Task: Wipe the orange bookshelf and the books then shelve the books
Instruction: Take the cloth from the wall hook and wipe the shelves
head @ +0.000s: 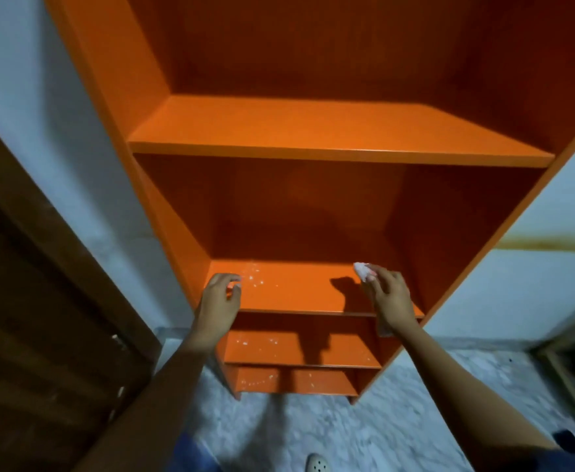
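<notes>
Nearest, at 6 o'clock, a pale perforated sandal lies on the mottled grey floor. Both bare forearms rise from there toward the middle of the view.

The orange bookshelf stands against a pale wall, with a dark wooden door at 9 o'clock. Its two lower boards carry scattered white specks. No books are in view on it or on the floor around it.

The left hand, at about 8 o'clock from centre, hovers at the left front corner of the middle board. Its fingers are curled and slightly apart. Something pale shows by the fingertips, but whether they pinch it I cannot tell. Just beyond it, white specks dot the board.

The right hand, at about 4 o'clock, holds a white cloth. Its fingers lie close together, bent over the wad, which pokes out past the fingertips, with a strip hanging below the wrist. A shadow falls on the board to its left, so the hand seems to be just above the surface.

Farther up, at 12 o'clock, the upper board and the compartment above it look smooth and bare.

The cloth is probably soft and light and will bunch, so it is best gripped as a wad under the palm. The painted boards look stiff and slick, so a firm flat press should sweep the specks toward the front edge. The job seems to be in its wiping stage, and shelving has not yet begun.
</notes>
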Tool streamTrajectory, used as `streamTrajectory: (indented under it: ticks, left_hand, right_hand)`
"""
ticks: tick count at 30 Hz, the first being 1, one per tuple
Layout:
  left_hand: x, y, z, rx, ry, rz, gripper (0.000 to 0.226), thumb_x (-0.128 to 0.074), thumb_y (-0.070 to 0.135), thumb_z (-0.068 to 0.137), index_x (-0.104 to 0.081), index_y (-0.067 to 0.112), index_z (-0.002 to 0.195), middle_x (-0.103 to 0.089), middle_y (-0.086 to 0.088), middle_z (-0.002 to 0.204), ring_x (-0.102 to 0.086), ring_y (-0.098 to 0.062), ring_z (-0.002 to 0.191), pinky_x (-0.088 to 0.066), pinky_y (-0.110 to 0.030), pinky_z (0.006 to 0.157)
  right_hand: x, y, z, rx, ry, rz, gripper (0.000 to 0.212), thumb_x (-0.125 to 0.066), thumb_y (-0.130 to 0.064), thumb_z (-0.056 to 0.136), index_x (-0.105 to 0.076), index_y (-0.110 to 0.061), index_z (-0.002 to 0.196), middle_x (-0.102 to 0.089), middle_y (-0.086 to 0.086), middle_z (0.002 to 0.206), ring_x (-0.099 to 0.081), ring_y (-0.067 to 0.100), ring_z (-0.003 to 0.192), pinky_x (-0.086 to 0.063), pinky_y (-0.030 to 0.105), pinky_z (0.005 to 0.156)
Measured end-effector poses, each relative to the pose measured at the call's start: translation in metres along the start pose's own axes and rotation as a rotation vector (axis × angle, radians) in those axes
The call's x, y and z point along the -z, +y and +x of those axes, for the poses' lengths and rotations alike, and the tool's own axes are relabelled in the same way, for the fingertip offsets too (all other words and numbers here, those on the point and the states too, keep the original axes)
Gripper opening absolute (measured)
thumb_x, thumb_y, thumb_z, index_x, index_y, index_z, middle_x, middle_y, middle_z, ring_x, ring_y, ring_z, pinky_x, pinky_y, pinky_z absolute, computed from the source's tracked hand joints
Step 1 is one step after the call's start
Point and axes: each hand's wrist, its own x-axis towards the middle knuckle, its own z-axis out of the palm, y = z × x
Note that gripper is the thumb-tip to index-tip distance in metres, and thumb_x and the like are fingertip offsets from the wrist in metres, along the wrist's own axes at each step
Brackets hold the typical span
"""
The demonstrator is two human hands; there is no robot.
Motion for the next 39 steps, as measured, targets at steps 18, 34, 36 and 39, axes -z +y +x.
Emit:
streamTrajectory:
  ticks: [18,34,36,39]
  left_hand:
    - [-0.047,-0.068,0.022,0.167,0.013,0.192,0.060,-0.031,0.033,0.087,-0.058,-0.015,0.107,-0.057,-0.039,0.109,-0.055,-0.054,0.103,-0.041,-0.061,0.092]
    - [-0.048,-0.076,0.010,0.181,0.075,0.237,0.034,-0.047,0.008,0.089,-0.061,-0.007,0.115,-0.057,-0.028,0.124,-0.053,-0.045,0.117,-0.041,-0.049,0.098]
    - [-0.050,-0.077,0.008,0.152,0.097,0.263,0.033,-0.050,0.007,0.084,-0.064,-0.008,0.111,-0.061,-0.028,0.118,-0.058,-0.045,0.110,-0.046,-0.049,0.091]
    - [-0.049,-0.078,0.004,0.110,0.095,0.289,0.036,-0.046,0.010,0.086,-0.063,-0.006,0.114,-0.060,-0.026,0.121,-0.057,-0.042,0.113,-0.047,-0.047,0.091]
  right_hand:
    - [-0.027,0.071,0.043,-0.233,0.269,-0.258,0.033,-0.042,-0.024,0.098,-0.056,-0.014,0.126,-0.059,0.021,0.116,-0.056,0.041,0.102,-0.043,0.041,0.079]
    - [-0.141,-0.020,0.033,-0.065,0.180,-0.165,0.037,-0.046,-0.017,0.093,-0.051,-0.020,0.130,-0.047,0.007,0.139,-0.052,0.033,0.116,-0.047,0.034,0.079]
    - [-0.151,-0.029,0.033,-0.059,0.162,-0.158,0.037,-0.046,-0.017,0.093,-0.051,-0.021,0.129,-0.047,0.006,0.138,-0.051,0.032,0.116,-0.047,0.034,0.077]
    - [-0.165,-0.042,0.037,-0.031,0.125,-0.145,0.033,-0.046,-0.017,0.093,-0.055,-0.018,0.125,-0.051,0.010,0.132,-0.052,0.033,0.113,-0.045,0.035,0.078]
